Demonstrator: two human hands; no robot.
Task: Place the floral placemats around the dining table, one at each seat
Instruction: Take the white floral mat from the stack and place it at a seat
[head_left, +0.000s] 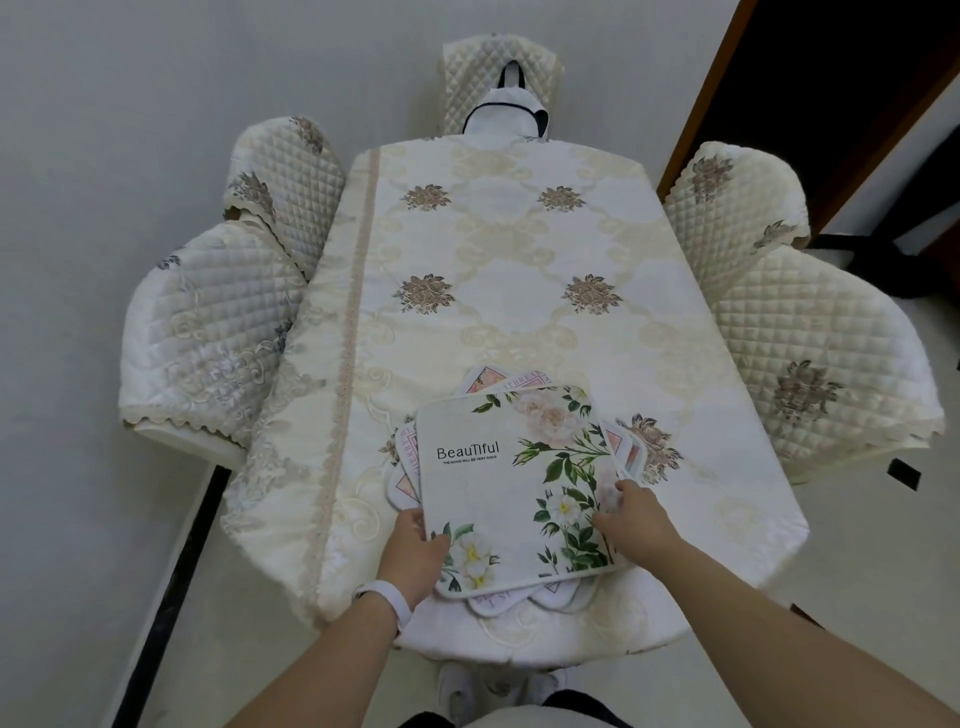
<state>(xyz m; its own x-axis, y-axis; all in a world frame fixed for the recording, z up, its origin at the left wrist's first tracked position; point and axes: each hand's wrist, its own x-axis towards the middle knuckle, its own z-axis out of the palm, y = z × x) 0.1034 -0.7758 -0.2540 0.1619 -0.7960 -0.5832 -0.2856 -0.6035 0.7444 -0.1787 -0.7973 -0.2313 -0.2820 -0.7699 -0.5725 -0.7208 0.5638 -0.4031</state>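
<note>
A stack of placemats lies at the near end of the dining table (519, 249), which is covered by a cream embroidered cloth. The top placemat (493, 483) is pale with green leaves, white and pink flowers and the word "Beautiful". Pink-edged mats (408, 457) fan out beneath it. My left hand (415, 551) grips the top mat's near left edge, thumb on top. My right hand (631, 519) holds its right edge, fingers on the floral print.
Quilted cream chair covers stand around the table: two on the left (208, 343) (285, 176), two on the right (831, 374) (732, 202), one at the far end (501, 73) with a white bag on it. A dark wooden door frame (717, 93) stands at back right.
</note>
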